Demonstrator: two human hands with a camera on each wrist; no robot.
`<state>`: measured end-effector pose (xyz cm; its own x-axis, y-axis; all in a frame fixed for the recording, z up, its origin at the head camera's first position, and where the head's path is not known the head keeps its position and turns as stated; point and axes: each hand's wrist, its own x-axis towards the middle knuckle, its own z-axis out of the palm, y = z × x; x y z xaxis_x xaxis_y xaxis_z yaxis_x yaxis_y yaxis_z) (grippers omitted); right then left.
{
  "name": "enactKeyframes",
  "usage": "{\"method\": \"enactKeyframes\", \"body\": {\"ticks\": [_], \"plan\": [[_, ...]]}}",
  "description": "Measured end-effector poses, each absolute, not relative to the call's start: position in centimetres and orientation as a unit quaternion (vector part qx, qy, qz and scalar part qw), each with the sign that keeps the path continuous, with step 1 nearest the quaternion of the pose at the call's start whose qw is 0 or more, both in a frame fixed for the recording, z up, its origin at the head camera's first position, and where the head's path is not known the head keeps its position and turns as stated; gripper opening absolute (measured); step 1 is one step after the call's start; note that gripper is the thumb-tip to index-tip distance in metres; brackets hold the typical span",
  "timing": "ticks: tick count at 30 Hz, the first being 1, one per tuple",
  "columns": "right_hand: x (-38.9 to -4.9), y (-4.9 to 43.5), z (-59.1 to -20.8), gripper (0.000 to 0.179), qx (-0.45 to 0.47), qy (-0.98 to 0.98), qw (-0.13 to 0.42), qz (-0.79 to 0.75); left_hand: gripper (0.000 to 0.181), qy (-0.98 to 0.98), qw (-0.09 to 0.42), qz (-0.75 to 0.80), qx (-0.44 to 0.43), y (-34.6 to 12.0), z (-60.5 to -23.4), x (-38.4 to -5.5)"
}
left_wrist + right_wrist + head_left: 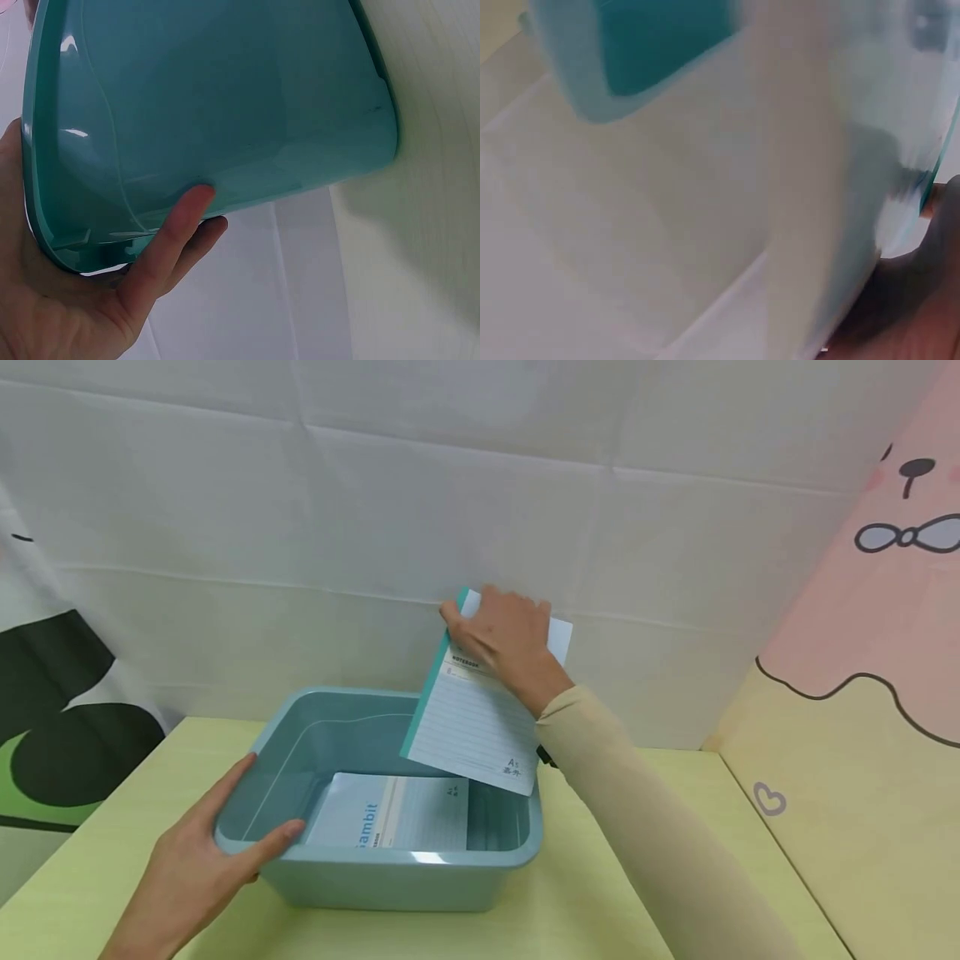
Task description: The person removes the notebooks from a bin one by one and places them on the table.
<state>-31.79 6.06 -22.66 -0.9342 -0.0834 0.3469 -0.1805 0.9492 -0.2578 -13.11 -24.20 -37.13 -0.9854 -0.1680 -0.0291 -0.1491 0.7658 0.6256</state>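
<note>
My right hand [510, 639] grips a pale blue notebook [472, 727] with a teal spine by its upper part. The notebook hangs tilted over the back right of a blue-green plastic basin [390, 881], its lower corner overlapping the basin's inside in the head view. In the right wrist view the notebook [802, 187] is blurred and close to the camera. At the basin's left front corner, my left hand [198, 856] holds the rim between thumb and fingers. Another notebook [427, 814], with blue lettering, lies inside on the basin floor.
The basin stands on a pale yellow-green table [615, 893]. Behind it hangs a white creased cloth [450, 510]. A pink and yellow panel with cartoon drawings [847, 693] borders the right side, and black and green shapes mark the cloth at left.
</note>
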Motion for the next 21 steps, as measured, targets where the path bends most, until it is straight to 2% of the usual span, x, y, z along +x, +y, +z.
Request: {"method": "enactKeyframes", "body": {"ticks": [9,17,21], "plan": [[-32.4,11.1,-25.1,0.043,0.055,-0.978,0.141,0.145,0.112,-0.939,0.011,-0.333,0.084,-24.3,-37.2,-13.1],[-32.7,16.3,-27.5,0.055,0.067,-0.974,0.158,0.147,0.111,-0.939,0.016,-0.333,0.079,-24.2,-37.2,-13.2],[-32.8,19.2,-28.7,0.052,0.081,-0.971,0.160,0.155,0.112,-0.939,0.008,-0.335,0.081,-24.3,-37.2,-13.2]]}}
